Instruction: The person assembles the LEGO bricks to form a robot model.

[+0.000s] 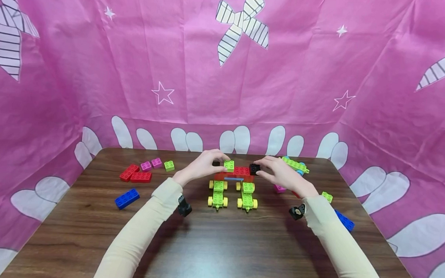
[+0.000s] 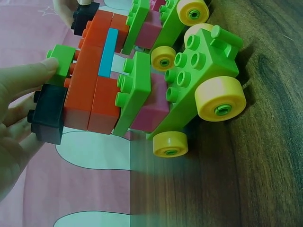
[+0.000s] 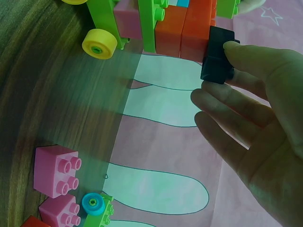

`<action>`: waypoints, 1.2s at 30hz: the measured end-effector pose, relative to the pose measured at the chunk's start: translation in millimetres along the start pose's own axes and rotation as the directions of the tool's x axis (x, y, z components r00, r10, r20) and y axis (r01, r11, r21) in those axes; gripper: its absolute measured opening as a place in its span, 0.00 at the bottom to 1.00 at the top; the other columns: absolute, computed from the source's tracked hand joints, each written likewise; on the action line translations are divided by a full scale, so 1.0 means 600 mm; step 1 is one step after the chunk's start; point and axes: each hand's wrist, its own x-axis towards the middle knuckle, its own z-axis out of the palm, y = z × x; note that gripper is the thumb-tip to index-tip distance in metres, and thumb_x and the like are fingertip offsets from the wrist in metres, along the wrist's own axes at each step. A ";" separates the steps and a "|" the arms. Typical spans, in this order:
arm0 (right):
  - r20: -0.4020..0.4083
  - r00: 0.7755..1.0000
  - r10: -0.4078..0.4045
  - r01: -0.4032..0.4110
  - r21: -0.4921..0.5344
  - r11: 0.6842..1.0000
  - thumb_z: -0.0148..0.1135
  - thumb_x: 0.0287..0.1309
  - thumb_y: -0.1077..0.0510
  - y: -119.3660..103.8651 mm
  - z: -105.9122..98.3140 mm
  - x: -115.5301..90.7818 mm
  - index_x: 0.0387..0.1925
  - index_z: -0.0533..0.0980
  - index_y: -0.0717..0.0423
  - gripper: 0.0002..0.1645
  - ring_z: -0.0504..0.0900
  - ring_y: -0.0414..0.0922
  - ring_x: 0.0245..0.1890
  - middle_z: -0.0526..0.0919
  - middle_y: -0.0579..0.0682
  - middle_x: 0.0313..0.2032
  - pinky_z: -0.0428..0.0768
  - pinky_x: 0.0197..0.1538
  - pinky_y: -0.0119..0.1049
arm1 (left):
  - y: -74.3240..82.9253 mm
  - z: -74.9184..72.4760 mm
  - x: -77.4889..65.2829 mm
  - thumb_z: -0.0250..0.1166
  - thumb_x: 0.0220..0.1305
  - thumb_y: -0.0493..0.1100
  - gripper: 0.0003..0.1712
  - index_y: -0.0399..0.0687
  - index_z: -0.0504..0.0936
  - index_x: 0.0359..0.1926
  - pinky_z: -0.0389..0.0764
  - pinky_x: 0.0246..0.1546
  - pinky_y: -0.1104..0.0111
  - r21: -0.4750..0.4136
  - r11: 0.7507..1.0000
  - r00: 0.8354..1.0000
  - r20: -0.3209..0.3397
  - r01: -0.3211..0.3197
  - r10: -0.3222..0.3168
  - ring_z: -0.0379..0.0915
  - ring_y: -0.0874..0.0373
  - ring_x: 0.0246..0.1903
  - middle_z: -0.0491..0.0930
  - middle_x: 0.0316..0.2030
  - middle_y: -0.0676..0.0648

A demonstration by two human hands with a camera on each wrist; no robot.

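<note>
My left hand (image 1: 205, 163) pinches a small green brick (image 1: 228, 166) at the top of a built toy. Beside that brick, a black brick (image 2: 49, 113) sits on the left end of the toy's red bricks (image 2: 85, 75). At the right end, my right hand (image 1: 280, 172) pinches another black brick (image 3: 218, 54) between thumb and index finger, its other fingers spread. Under the red bricks stand two green wheeled bases, one left (image 1: 218, 199) and one right (image 1: 247, 201), with yellow wheels. A blue strip (image 2: 108, 52) lies along the red bricks' face.
Left on the wooden table (image 1: 217, 250) lie red bricks (image 1: 140, 177), pink bricks (image 1: 146, 166), a green brick (image 1: 169, 165) and a blue brick (image 1: 127, 198). To the right are a green base with blue wheels (image 1: 295, 163), a green brick (image 1: 327, 196) and a blue brick (image 1: 344, 220).
</note>
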 end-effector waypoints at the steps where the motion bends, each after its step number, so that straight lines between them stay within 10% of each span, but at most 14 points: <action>1: 0.001 1.000 0.000 0.000 -0.001 1.000 0.60 0.60 0.48 0.000 0.000 0.000 0.54 0.76 0.52 0.22 0.79 0.42 0.42 0.82 0.48 0.43 0.78 0.48 0.42 | -0.001 0.001 0.000 0.65 0.59 0.45 0.18 0.49 0.80 0.51 0.78 0.48 0.63 0.006 1.000 1.000 0.000 0.000 0.000 0.77 0.56 0.44 0.80 0.42 0.50; 36: -0.008 1.000 -0.017 0.017 0.005 1.000 0.60 0.60 0.49 -0.001 0.004 0.001 0.53 0.76 0.52 0.22 0.80 0.45 0.42 0.82 0.49 0.44 0.79 0.48 0.43 | 0.007 0.011 0.007 0.63 0.61 0.47 0.15 0.48 0.81 0.49 0.76 0.39 0.70 0.143 0.989 0.999 0.008 -0.045 0.044 0.73 0.62 0.35 0.80 0.37 0.50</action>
